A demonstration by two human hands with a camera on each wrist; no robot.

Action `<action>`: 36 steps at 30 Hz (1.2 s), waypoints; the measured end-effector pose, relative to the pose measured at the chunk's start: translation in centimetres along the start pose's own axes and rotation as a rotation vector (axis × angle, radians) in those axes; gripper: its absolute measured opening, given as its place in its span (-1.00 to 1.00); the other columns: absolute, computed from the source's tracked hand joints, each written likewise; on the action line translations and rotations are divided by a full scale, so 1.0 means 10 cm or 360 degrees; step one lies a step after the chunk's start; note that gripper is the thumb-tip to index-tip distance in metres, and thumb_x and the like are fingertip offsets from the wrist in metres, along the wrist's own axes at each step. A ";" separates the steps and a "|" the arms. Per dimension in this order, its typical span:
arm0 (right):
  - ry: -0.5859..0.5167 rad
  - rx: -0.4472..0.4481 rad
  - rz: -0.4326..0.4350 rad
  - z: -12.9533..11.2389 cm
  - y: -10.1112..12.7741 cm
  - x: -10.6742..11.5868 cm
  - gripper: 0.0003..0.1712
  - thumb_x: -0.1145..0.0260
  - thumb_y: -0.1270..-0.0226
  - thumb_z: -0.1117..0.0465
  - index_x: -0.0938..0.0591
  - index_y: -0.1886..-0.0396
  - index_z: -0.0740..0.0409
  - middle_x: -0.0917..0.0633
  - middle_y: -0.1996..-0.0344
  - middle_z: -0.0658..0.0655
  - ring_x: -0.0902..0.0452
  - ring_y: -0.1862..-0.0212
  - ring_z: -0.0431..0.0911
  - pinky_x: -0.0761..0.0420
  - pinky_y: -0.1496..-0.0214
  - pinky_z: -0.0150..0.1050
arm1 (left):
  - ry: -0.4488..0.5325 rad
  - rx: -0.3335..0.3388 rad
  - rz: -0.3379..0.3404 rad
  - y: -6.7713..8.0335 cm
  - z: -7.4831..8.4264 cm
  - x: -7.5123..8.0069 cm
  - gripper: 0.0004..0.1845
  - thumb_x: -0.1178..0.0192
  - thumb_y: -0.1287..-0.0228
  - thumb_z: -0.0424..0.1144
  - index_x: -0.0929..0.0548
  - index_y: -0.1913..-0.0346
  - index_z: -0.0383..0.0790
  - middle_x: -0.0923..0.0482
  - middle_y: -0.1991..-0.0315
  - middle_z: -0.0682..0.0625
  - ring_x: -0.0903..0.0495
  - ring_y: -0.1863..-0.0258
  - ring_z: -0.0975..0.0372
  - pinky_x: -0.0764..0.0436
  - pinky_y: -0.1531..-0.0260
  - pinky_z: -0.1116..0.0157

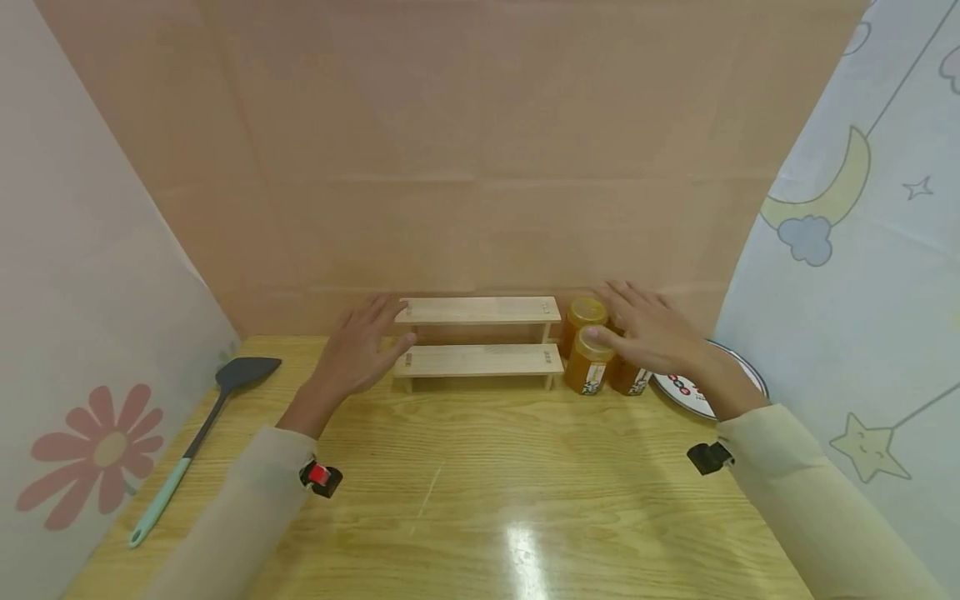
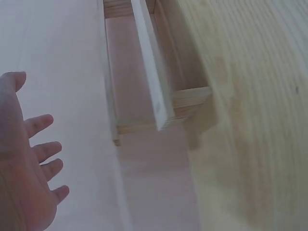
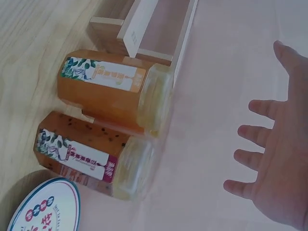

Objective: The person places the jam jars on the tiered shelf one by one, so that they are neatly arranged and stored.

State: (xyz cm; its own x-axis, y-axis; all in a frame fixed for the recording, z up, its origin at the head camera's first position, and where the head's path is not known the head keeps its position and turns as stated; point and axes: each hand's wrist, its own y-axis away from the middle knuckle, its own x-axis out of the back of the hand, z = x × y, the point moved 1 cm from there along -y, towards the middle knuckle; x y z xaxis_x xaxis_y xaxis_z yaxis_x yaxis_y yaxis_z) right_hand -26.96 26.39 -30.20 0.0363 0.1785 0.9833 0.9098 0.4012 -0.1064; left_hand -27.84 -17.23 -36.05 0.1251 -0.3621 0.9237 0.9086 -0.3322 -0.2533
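A small two-tier wooden shelf (image 1: 478,360) stands at the back of the table against a cardboard wall. My left hand (image 1: 367,346) is open beside the shelf's left end, its fingers spread close to both tiers; the left wrist view shows the hand (image 2: 29,159) apart from the shelf (image 2: 154,82). My right hand (image 1: 645,333) is open over three jars to the right of the shelf: an amber jar (image 1: 587,367) in front, another (image 1: 585,312) behind it, and a darker speckled jar (image 1: 628,379) partly hidden. In the right wrist view the spread hand (image 3: 274,159) holds nothing above the amber jar (image 3: 110,91) and the speckled jar (image 3: 91,154).
A round white plate (image 1: 693,392) lies right of the jars, under my right wrist. A dark spatula with a teal handle (image 1: 202,425) lies near the table's left edge. Cardboard closes the back and printed sheets hang on both sides. Bare wooden tabletop (image 1: 480,483) lies in front.
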 end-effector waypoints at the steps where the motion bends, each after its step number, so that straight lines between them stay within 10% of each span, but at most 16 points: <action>1: -0.0015 -0.0009 0.0008 0.02 0.02 0.00 -0.09 -0.07 -0.55 -0.34 -0.05 -0.70 -0.08 -0.06 -0.67 0.30 0.12 -0.65 0.39 0.07 -0.55 0.53 | 0.0051 0.0014 0.0019 0.00 -0.03 -0.03 -0.23 0.11 -0.57 0.30 -0.15 -0.65 0.00 0.03 -0.70 -0.11 0.06 -0.68 -0.11 0.05 -0.60 -0.29; 16: -0.0251 -0.0130 0.0047 0.49 0.29 -0.14 -0.11 -0.09 -0.58 -0.26 -0.10 -0.68 0.06 -0.13 -0.64 0.34 -0.03 -0.59 0.43 -0.08 -0.48 0.54 | 0.0785 0.0349 0.0041 0.13 -0.47 -0.58 -0.39 0.00 -0.61 0.09 -0.37 -0.52 -0.18 -0.17 -0.61 -0.20 -0.11 -0.61 -0.20 -0.17 -0.52 -0.31; 30: -0.0526 -0.0309 0.0012 0.84 0.37 -0.46 -0.05 -0.08 -0.61 -0.23 0.01 -0.69 0.17 -0.13 -0.61 0.44 -0.07 -0.54 0.48 -0.23 -0.38 0.55 | 0.1288 0.0592 0.0179 0.22 -0.51 -1.03 -0.53 -0.05 -0.62 -0.14 -0.46 -0.46 -0.17 -0.45 -0.44 -0.19 -0.45 -0.42 -0.07 -0.51 -0.38 -0.04; 36: -0.0678 -0.0348 0.0048 0.97 0.34 -0.63 -0.05 -0.14 -0.58 -0.20 -0.04 -0.67 0.23 -0.31 -0.47 0.52 -0.66 0.35 0.22 -0.69 0.39 0.01 | 0.1462 0.0636 0.0299 0.24 -0.50 -1.10 -0.57 -0.10 -0.60 -0.19 -0.51 -0.42 -0.19 -0.49 -0.42 -0.16 -0.46 -0.44 0.01 -0.52 -0.38 0.16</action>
State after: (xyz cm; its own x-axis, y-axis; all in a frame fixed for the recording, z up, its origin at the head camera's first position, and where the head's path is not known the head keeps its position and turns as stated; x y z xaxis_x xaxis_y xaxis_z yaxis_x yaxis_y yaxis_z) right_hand -28.09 35.32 -38.21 -0.0674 0.5578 0.8272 0.9782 0.2002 -0.0553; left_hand -29.02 -18.37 -48.29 0.0780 -0.9629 0.2583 0.9934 0.0532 -0.1016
